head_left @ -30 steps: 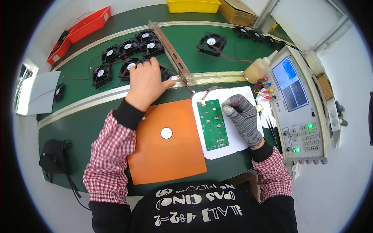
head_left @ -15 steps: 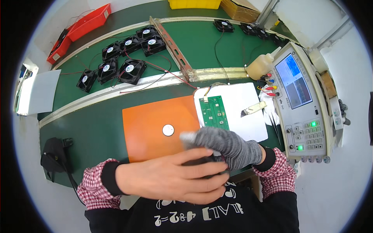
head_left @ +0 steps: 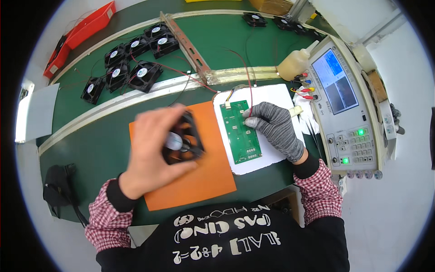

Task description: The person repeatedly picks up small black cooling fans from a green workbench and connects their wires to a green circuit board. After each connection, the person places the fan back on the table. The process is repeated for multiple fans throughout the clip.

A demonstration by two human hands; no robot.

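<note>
My bare left hand (head_left: 152, 147) grips a black cooling fan (head_left: 190, 136) by its frame, tilted above the orange mat (head_left: 208, 181); the hand is slightly blurred. A pale round label shows at the fan's hub. My right hand (head_left: 276, 129), in a grey knit glove, has thumb and forefinger pinched at the end of a red wire (head_left: 249, 86), over the right edge of a green circuit board (head_left: 240, 136). The board lies on a white pad (head_left: 281, 93) and has a small white connector with coloured wires at its top. A tape-wrapped tool (head_left: 295, 110) is mostly hidden behind the glove.
Several black fans (head_left: 142, 75) with leads stand at the back left, beside a metal rail (head_left: 190, 50). A bench instrument (head_left: 340, 104) with a lit screen stands right, near a squeeze bottle (head_left: 293, 64) and tweezers (head_left: 312, 124). A black pouch (head_left: 59, 186) lies left.
My hands, together over the mat's near edge before, have parted. The left has moved up-left with the fan; the right has reached the circuit board with the red wire. The mat's white disc no longer shows.
</note>
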